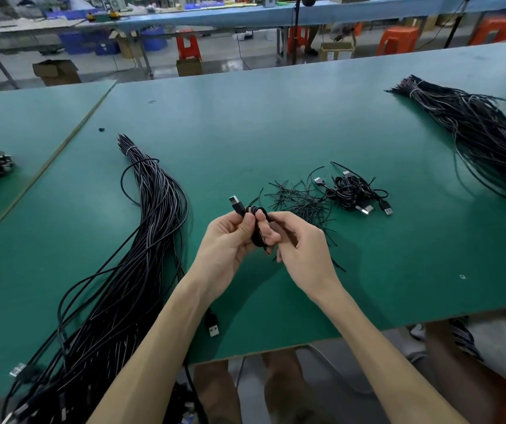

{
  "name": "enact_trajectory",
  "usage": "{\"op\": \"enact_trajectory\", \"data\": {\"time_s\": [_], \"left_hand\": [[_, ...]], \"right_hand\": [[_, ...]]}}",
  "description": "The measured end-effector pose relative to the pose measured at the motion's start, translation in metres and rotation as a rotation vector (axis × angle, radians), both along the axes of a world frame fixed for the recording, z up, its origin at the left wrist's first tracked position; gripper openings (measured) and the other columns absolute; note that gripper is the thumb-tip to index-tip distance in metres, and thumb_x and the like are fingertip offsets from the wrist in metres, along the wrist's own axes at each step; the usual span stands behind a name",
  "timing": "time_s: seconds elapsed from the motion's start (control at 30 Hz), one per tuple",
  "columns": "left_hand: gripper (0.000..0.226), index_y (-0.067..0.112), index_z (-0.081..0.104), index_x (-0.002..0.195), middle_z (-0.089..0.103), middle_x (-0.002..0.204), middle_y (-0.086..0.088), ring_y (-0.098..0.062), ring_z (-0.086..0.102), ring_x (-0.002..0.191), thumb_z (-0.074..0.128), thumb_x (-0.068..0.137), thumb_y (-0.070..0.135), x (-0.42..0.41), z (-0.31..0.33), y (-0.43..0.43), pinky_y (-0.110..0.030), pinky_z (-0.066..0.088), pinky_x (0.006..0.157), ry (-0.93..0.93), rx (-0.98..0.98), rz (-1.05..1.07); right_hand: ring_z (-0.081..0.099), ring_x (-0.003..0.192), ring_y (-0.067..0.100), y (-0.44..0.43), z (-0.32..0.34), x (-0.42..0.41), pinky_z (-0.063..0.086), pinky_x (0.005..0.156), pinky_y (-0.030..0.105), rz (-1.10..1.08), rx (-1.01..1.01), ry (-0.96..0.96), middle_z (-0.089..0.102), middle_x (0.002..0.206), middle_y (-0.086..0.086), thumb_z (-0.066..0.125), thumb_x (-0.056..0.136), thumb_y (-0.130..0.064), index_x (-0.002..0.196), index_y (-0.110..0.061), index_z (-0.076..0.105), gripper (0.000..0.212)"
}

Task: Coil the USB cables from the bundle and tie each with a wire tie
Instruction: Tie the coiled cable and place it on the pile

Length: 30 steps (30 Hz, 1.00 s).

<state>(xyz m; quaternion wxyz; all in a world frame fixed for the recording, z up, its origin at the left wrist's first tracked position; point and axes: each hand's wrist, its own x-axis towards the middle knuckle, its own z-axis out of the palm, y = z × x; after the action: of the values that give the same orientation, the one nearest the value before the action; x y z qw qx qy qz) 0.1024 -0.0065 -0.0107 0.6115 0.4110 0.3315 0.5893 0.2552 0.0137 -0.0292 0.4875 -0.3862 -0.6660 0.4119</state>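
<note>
Both hands pinch the coil (256, 229); left hand (230, 240) should clamp loops flat while right hand (302, 244) cinches one of the ties (302, 203).

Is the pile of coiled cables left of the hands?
No, the coiled cables lie on the table, right of the left hand and right hand.

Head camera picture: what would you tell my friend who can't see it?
The left hand and right hand hold a small black coil above a green table. A long bundle lies to the left, with loose wire ties and a few coiled cables just beyond the hands.
</note>
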Motion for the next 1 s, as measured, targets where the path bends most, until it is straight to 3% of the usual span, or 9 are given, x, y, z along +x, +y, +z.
{"op": "enact_trajectory", "data": {"time_s": [0.07, 0.2, 0.37, 0.5, 0.6, 0.83, 1.0], "left_hand": [[0.021, -0.002, 0.062, 0.1, 0.068, 0.083, -0.011, -0.027, 0.068, 0.077, 0.051, 0.101, 0.016, -0.0001, -0.0013, 0.0004, -0.037, 0.057, 0.072, 0.0, -0.006, 0.013], [0.022, -0.004, 0.062, 0.098, 0.07, 0.082, -0.014, -0.027, 0.069, 0.078, 0.052, 0.099, 0.016, 0.0004, -0.0005, -0.0013, -0.035, 0.058, 0.073, 0.005, 0.0, 0.025], [0.022, -0.003, 0.064, 0.095, 0.071, 0.083, -0.015, -0.029, 0.069, 0.082, 0.05, 0.099, 0.013, 0.0048, 0.0019, -0.0051, -0.035, 0.058, 0.084, 0.031, 0.085, 0.021], [0.022, 0.002, 0.068, 0.094, 0.068, 0.093, -0.023, -0.042, 0.06, 0.096, 0.058, 0.097, 0.022, 0.006, -0.0004, -0.0053, -0.049, 0.051, 0.099, 0.111, 0.114, 0.071], [0.02, 0.006, 0.071, 0.092, 0.068, 0.095, -0.023, -0.043, 0.059, 0.098, 0.055, 0.098, 0.018, 0.0057, -0.0028, -0.0044, -0.051, 0.05, 0.101, 0.139, 0.115, 0.089], [0.023, 0.009, 0.069, 0.092, 0.073, 0.085, -0.014, -0.031, 0.069, 0.087, 0.059, 0.096, 0.029, 0.006, -0.0004, -0.0037, -0.036, 0.055, 0.09, 0.119, 0.108, 0.085], [0.025, 0.017, 0.072, 0.088, 0.073, 0.083, -0.009, -0.032, 0.068, 0.089, 0.059, 0.096, 0.036, 0.0035, -0.0018, -0.0032, -0.045, 0.051, 0.098, 0.207, 0.115, 0.113]], "right_hand": [[0.064, 0.067, 0.002, -0.0006, -0.0002, -0.0001, 0.05, 0.061, 0.013, 0.002, 0.013, 0.005, 0.073, 0.086, -0.016, 0.059, 0.099, 0.006, 0.115, -0.011, 0.072, 0.027], [0.064, 0.068, 0.002, -0.0021, 0.0009, -0.0003, 0.05, 0.06, 0.014, -0.029, 0.023, 0.013, 0.073, 0.086, -0.012, 0.061, 0.099, 0.002, 0.112, -0.016, 0.074, 0.025], [0.067, 0.072, 0.006, -0.0009, 0.0003, 0.0004, 0.055, 0.059, 0.027, -0.088, -0.005, 0.031, 0.074, 0.085, -0.008, 0.065, 0.099, -0.001, 0.108, -0.014, 0.074, 0.018], [0.068, 0.08, 0.001, -0.0004, -0.0006, 0.0024, 0.05, 0.068, 0.015, -0.095, 0.01, 0.006, 0.074, 0.089, -0.011, 0.062, 0.097, 0.006, 0.11, -0.015, 0.073, 0.027], [0.069, 0.086, -0.001, -0.0013, 0.001, 0.0021, 0.05, 0.071, 0.013, -0.091, 0.013, -0.005, 0.075, 0.093, -0.008, 0.06, 0.095, 0.009, 0.112, -0.013, 0.072, 0.03], [0.065, 0.075, -0.004, -0.0027, 0.005, 0.002, 0.049, 0.067, 0.014, -0.07, -0.002, -0.031, 0.072, 0.09, -0.007, 0.06, 0.098, 0.006, 0.111, -0.01, 0.071, 0.024], [0.062, 0.064, 0.008, -0.0008, 0.0066, 0.0008, 0.051, 0.055, 0.022, -0.113, 0.031, -0.048, 0.066, 0.096, -0.003, 0.061, 0.099, 0.002, 0.109, -0.009, 0.074, 0.02]]}}
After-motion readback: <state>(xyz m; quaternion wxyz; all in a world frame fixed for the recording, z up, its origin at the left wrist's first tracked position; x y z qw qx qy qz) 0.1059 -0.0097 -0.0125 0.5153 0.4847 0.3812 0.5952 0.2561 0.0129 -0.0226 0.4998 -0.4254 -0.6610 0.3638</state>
